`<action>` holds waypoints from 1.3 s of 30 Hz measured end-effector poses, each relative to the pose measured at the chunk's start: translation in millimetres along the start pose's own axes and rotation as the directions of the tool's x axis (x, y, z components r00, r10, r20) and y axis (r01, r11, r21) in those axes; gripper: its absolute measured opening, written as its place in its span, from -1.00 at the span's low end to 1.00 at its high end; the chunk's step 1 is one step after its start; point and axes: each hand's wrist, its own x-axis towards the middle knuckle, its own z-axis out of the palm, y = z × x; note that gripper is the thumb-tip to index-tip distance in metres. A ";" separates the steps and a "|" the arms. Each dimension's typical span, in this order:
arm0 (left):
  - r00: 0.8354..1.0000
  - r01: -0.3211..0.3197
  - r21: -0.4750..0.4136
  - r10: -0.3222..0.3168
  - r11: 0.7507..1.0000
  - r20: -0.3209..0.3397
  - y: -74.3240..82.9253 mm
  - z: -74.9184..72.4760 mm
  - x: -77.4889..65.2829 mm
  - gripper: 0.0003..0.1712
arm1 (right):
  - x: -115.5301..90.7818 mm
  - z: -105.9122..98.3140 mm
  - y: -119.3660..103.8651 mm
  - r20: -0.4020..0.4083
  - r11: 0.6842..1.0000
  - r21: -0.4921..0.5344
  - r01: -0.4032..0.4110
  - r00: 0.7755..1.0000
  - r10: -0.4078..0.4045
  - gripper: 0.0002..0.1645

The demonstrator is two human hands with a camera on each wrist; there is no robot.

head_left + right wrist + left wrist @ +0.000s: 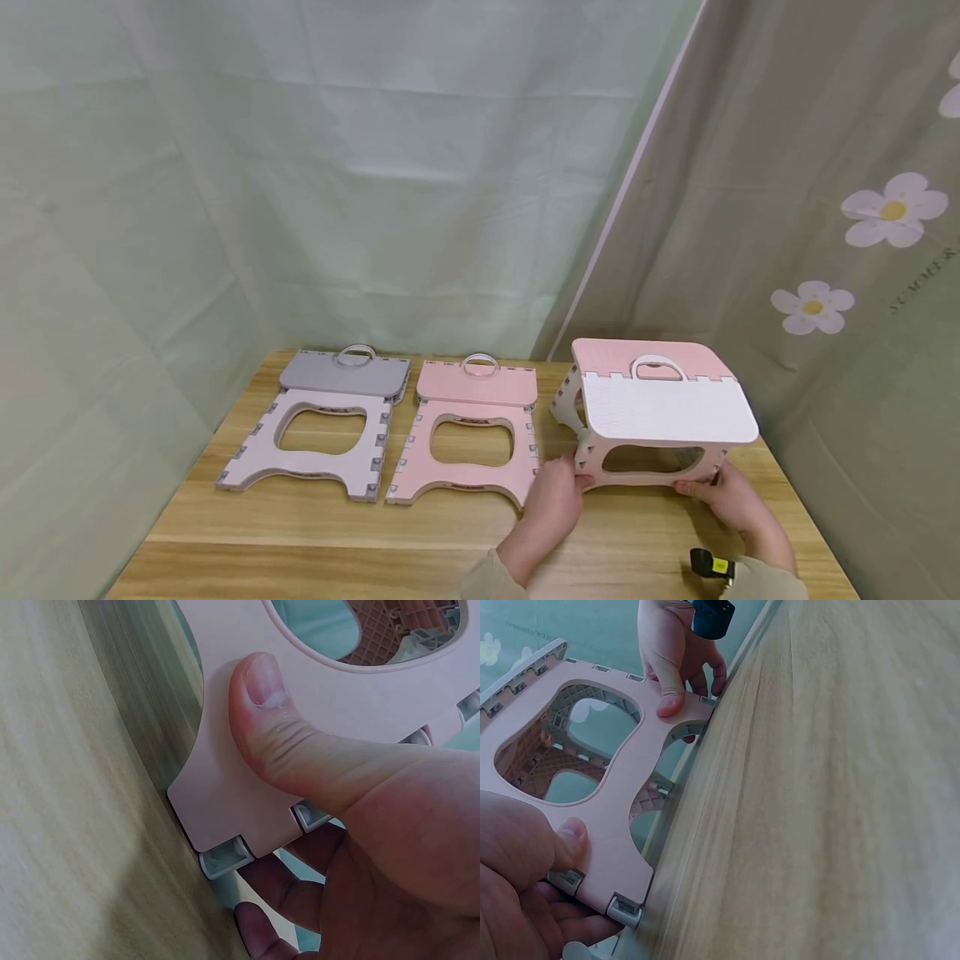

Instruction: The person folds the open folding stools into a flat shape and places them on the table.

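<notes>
A pink and white folding step stool (667, 404) stands unfolded at the right of the table, its white handle loop upright at the middle of the top. My left hand (555, 496) grips the near leg panel at its left edge, thumb on the front face and fingers behind. At the right edge of the same panel, my right hand (731, 500) holds on likewise. In the right wrist view the thumb (262, 705) presses the pink panel (225, 772) beside the leg's foot, and the fingers curl behind it. The panel's foot sits right at the wooden tabletop.
Left of the stool lie a folded pink stool (477, 433) and a folded grey and white stool (322, 425), both flat on the wooden table (300, 550). Pale green curtains (420, 192) hang behind, and a flowered one is at the right. A black device (708, 564) sits by the right wrist.
</notes>
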 end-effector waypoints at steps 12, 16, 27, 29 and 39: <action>1.000 -0.004 0.015 0.004 1.000 -0.006 -2.3 1.3 -1.1 -0.72 | 0.9 1.2 -0.6 -0.008 1.000 0.001 0.006 1.000 -0.006 -0.13; 1.000 -0.003 0.014 0.003 1.000 -0.003 -1.9 0.8 -1.4 -0.72 | 0.0 2.6 -1.0 -0.016 1.000 0.010 0.010 1.000 -0.010 -0.13; 1.000 -0.011 0.029 0.012 1.000 -0.014 -1.2 -0.4 -2.2 -0.75 | 0.5 2.3 -0.5 -0.010 1.000 0.013 -0.001 1.000 0.001 -0.13; 1.000 -0.007 0.029 0.007 1.000 -0.014 -1.2 -0.3 -2.3 -0.75 | 0.9 2.0 0.0 -0.004 1.000 0.014 -0.007 1.000 0.007 -0.12; 1.000 0.003 0.025 -0.003 1.000 -0.011 -0.3 -0.9 -1.5 -0.76 | 1.1 0.9 -1.6 -0.002 1.000 -0.002 -0.018 1.000 0.018 -0.13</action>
